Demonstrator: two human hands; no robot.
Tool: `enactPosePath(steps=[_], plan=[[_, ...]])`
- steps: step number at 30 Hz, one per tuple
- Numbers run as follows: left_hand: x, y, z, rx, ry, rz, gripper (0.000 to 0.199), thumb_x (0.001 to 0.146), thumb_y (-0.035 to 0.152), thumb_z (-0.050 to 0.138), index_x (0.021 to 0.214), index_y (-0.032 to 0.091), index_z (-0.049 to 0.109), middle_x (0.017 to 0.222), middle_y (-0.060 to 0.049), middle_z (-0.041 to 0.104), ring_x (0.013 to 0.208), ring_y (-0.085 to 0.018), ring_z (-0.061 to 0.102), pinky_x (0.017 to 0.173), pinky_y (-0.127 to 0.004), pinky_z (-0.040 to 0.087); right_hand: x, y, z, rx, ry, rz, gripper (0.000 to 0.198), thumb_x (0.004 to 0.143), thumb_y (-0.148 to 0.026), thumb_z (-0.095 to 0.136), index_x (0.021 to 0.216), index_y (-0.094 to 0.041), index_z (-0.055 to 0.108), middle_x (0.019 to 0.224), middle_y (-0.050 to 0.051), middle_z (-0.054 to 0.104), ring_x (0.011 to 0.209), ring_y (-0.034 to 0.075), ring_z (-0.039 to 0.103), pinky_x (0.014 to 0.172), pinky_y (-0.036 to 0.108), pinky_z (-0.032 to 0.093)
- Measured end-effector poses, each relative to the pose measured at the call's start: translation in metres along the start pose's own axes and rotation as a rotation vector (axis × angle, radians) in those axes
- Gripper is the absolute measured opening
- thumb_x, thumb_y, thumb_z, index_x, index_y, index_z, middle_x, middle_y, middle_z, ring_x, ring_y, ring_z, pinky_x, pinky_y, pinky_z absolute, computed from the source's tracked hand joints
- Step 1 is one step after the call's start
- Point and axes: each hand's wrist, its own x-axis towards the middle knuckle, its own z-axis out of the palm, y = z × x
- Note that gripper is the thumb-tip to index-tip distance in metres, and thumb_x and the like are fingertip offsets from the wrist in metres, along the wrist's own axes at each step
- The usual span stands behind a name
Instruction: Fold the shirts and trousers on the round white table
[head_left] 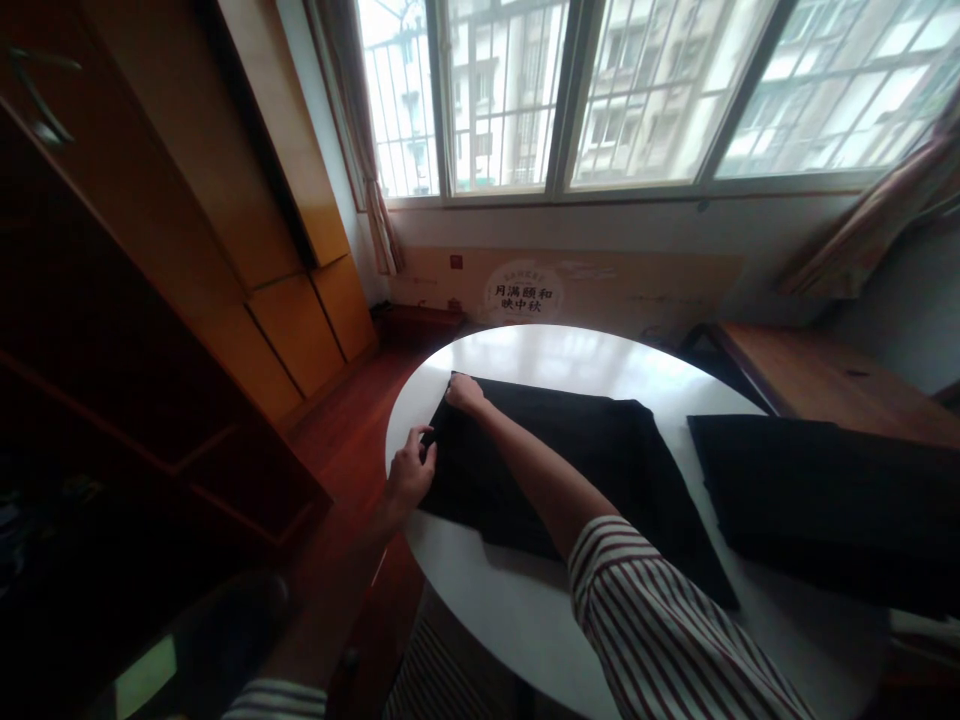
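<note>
A folded black cloth [555,440] lies spread across the white round table [517,620]; whether it is a garment cannot be made out. My right hand [466,392] reaches across it and is closed on its far left corner. Nearer to me, my left hand [412,470] is at the cloth's left edge, its fingers curled and the edge between thumb and fingertips. On the right part of the tabletop rests a second dark cloth [817,490], folded flat and apart from the first.
Wooden cabinets [285,330] stand to the left over a red-brown floor [337,430]. Behind the table's right side is a brown wooden desk [847,380]. Barred windows run along the back wall, with a printed banner [600,285] below and curtains [862,250] at the sides.
</note>
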Motion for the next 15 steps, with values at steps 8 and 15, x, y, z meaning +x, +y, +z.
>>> enactPosePath(steps=[8,15], plan=[[-0.006,0.000,0.001,0.141,-0.019,-0.057,0.029,0.094,0.027,0.055,0.123,0.022,0.054,0.073,0.000,0.064,0.069,-0.019,0.065,0.063,-0.025,0.041,-0.014,0.007,0.009,-0.018,0.005,-0.166,0.048,0.098,-0.043,0.047,0.139,-0.018,0.051,0.155,0.016,0.039,0.143,0.031,0.033,0.114,0.050,0.029],[-0.005,-0.015,0.002,0.264,0.124,0.002,0.041,0.087,0.034,0.065,0.121,0.013,0.058,0.118,-0.017,0.061,0.114,-0.028,0.060,0.098,-0.038,0.044,-0.054,0.000,0.003,0.005,-0.030,-0.325,0.055,0.102,-0.045,0.034,0.151,-0.019,0.035,0.160,0.015,0.031,0.147,0.029,0.026,0.115,0.058,0.025]])
